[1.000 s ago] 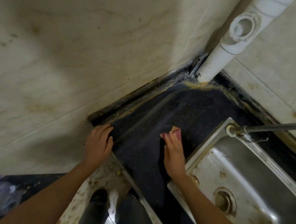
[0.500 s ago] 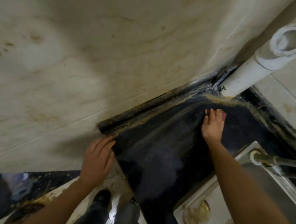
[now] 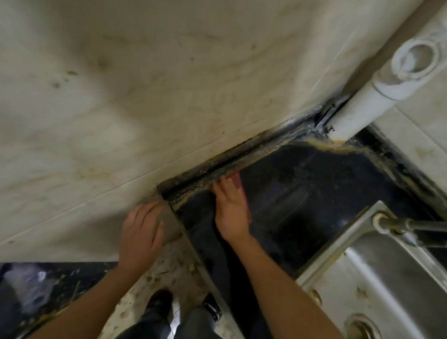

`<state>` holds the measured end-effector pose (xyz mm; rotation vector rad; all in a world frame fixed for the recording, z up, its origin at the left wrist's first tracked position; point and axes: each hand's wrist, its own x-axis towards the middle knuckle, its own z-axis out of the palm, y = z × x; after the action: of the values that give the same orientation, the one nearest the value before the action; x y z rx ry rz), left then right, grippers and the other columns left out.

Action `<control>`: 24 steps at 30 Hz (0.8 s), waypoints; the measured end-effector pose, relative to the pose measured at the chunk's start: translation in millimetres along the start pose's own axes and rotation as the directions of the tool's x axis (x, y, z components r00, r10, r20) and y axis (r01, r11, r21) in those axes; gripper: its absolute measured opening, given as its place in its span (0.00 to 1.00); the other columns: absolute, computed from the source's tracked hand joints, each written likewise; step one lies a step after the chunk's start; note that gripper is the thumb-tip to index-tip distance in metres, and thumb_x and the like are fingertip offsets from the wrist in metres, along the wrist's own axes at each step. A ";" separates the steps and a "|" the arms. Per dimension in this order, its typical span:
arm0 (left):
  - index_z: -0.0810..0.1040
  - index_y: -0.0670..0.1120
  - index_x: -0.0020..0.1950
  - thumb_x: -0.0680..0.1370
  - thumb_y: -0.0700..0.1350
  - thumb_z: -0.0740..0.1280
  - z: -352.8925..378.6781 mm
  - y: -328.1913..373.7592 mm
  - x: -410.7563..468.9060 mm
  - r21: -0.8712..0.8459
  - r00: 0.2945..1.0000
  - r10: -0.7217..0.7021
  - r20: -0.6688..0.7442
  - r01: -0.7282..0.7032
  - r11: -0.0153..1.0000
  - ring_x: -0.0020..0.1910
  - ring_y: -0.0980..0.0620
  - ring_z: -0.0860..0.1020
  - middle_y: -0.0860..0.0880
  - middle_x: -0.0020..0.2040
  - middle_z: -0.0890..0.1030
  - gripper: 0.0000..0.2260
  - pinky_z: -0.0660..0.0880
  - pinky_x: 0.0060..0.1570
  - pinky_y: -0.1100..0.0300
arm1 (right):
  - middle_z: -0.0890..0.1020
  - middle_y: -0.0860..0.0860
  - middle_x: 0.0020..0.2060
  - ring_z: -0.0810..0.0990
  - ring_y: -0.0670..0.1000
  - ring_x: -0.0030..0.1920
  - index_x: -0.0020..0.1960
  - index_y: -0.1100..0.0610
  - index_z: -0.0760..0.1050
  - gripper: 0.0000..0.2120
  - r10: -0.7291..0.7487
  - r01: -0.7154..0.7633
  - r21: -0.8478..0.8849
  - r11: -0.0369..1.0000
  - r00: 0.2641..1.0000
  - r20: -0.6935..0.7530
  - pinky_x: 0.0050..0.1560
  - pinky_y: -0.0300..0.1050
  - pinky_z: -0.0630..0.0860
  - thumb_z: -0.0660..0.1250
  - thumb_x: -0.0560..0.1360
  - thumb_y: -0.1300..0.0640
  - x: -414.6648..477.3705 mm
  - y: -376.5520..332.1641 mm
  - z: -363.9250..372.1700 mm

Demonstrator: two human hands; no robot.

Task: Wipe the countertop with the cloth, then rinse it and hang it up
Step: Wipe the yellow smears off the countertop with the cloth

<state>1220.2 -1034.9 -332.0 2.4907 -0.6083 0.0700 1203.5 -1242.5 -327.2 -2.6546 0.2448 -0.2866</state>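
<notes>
head view: the right hand lies flat, fingers stretched out, palm down on the dark countertop at the centre of the frame, pressing a pink cloth that peeks out past the fingertips against the grimy seam below the wall tiles. the left hand, open with fingers loosely spread and holding nothing, rests on the wall at the counter's left end, lower centre-left. a steel sink fills the lower right, its faucet at the right edge. a white pipe runs into the upper-right corner.
</notes>
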 end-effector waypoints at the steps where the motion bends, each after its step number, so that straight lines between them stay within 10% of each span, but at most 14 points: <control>1: 0.76 0.34 0.58 0.77 0.46 0.52 -4.8 -1.3 -0.7 0.003 1.000 0.005 -0.007 -0.005 1.000 0.58 0.42 0.70 0.36 0.56 0.78 0.20 0.61 0.62 0.50 | 0.81 0.62 0.54 0.80 0.61 0.55 0.53 0.62 0.80 0.20 -0.031 0.030 0.030 0.999 0.999 0.018 0.55 0.56 0.75 0.55 0.69 0.62 -12.1 -17.1 5.3; 8: 0.76 0.34 0.58 0.77 0.48 0.51 -28.4 -13.7 -14.7 0.006 0.998 -0.011 0.066 0.011 1.000 0.57 0.40 0.72 0.36 0.56 0.78 0.23 0.69 0.57 0.44 | 0.82 0.63 0.48 0.82 0.59 0.47 0.46 0.65 0.82 0.14 -0.119 0.096 0.241 0.966 0.989 0.086 0.57 0.41 0.73 0.59 0.69 0.64 -68.6 -73.5 14.1; 12: 0.76 0.33 0.58 0.77 0.48 0.50 -38.8 -14.5 -17.2 -0.040 0.993 -0.006 0.114 0.011 0.999 0.55 0.36 0.75 0.35 0.55 0.78 0.24 0.69 0.57 0.41 | 0.77 0.59 0.59 0.75 0.49 0.58 0.62 0.64 0.74 0.15 0.094 -0.181 0.442 0.878 0.973 0.211 0.55 0.25 0.69 0.57 0.77 0.68 -84.6 -102.8 -16.4; 16: 0.76 0.32 0.57 0.77 0.47 0.51 -43.8 -5.9 -18.5 -0.127 0.992 0.015 0.128 0.001 0.992 0.55 0.38 0.73 0.33 0.55 0.78 0.22 0.68 0.58 0.44 | 0.79 0.53 0.52 0.78 0.48 0.48 0.60 0.55 0.74 0.14 0.462 -0.428 0.818 0.383 0.856 0.232 0.46 0.31 0.76 0.56 0.79 0.66 -77.8 -115.7 -67.1; 20: 0.74 0.33 0.60 0.76 0.50 0.49 -43.0 8.6 -19.0 -0.210 0.987 0.032 0.157 0.002 0.978 0.58 0.34 0.73 0.34 0.59 0.76 0.26 0.66 0.60 0.42 | 0.84 0.52 0.38 0.82 0.47 0.35 0.57 0.59 0.73 0.11 0.728 -0.177 0.965 -0.191 0.634 0.261 0.38 0.42 0.80 0.57 0.78 0.66 -74.0 -76.5 -101.3; 24: 0.73 0.35 0.63 0.76 0.54 0.47 -44.4 13.2 -23.1 -0.238 0.980 0.038 0.195 0.009 0.971 0.62 0.36 0.71 0.36 0.62 0.74 0.29 0.64 0.63 0.44 | 0.80 0.58 0.54 0.79 0.52 0.49 0.65 0.61 0.69 0.17 0.904 -0.606 0.751 0.262 0.426 0.029 0.51 0.43 0.76 0.61 0.77 0.64 -113.4 -15.3 -100.7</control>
<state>1197.3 -1011.2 -292.1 2.2754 -0.6746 -0.2358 1072.0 -1246.6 -250.2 -1.4011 1.3113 -0.4755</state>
